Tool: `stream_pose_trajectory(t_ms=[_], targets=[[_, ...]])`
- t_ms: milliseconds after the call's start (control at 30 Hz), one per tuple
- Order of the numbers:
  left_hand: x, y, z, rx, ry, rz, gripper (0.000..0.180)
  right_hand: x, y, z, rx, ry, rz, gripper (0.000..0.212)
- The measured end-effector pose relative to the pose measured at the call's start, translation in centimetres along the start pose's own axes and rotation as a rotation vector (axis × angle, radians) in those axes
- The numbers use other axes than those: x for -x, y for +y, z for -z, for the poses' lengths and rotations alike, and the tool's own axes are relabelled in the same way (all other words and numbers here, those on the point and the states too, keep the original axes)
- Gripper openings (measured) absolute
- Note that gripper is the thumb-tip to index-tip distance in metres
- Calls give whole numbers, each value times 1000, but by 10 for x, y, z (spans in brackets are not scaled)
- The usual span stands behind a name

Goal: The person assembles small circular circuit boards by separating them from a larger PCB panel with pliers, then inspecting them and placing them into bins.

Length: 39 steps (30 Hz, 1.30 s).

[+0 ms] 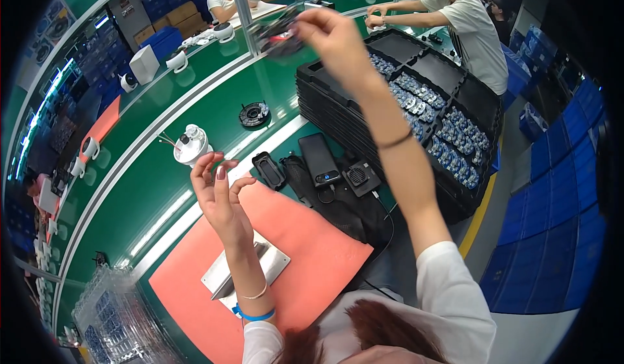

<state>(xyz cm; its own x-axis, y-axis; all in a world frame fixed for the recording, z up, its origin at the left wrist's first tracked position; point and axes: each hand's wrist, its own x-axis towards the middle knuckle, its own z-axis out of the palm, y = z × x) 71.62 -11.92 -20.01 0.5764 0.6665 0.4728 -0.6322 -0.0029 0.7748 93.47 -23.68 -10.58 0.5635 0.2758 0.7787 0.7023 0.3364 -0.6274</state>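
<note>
Raised toward the far side, my right hand (335,39) pinches a dark round part (279,36) with a touch of red on it; motion blurs its details. My left hand (221,192) hovers above the pink mat (312,234), fingers loosely bent and apart, with nothing in them. Under the left forearm lies a metal plate fixture (276,263) with an upright bar, partly hidden by the arm. Just beyond the left hand stands a white round housing (192,144) with thin wires sticking out. A black ring-shaped part (253,114) rests farther off on the green surface (221,114).
Stacked black trays (338,94) hold many small blue-and-silver parts at right. A power bank (318,159), small fan-like device (359,177) and black case (268,170) lie beside the mat. Clear plastic trays (123,312) stand lower left. A co-worker (478,39) works beyond the stack.
</note>
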Motion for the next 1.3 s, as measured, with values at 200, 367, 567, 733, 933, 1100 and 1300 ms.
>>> stream_pose_trajectory(t_ms=[200, 367, 567, 733, 933, 1100, 1300], targets=[[-9, -4, 12, 21, -39, 88, 23, -45, 133, 122, 538, -238, -385, 12], [-20, 0, 24, 6, 33, 97, 16, -39, 180, 126, 652, -230, -779, 16], [-29, -4, 25, 27, 74, 80, 13, -48, 204, 105, 640, -321, -1090, 20], [-25, 5, 36, -18, 110, 67, 16, -53, 178, 66, 977, -426, -956, 20], [16, 60, 69, -123, 142, -34, 17, -8, 145, 42, 1272, -335, -21, 32], [97, 145, 73, 42, -91, -287, 15, 7, 75, 14, 1183, -416, 13, 30], [180, 224, 106, -384, 25, -382, 17, 84, -102, -131, 338, -659, 43, 19]])
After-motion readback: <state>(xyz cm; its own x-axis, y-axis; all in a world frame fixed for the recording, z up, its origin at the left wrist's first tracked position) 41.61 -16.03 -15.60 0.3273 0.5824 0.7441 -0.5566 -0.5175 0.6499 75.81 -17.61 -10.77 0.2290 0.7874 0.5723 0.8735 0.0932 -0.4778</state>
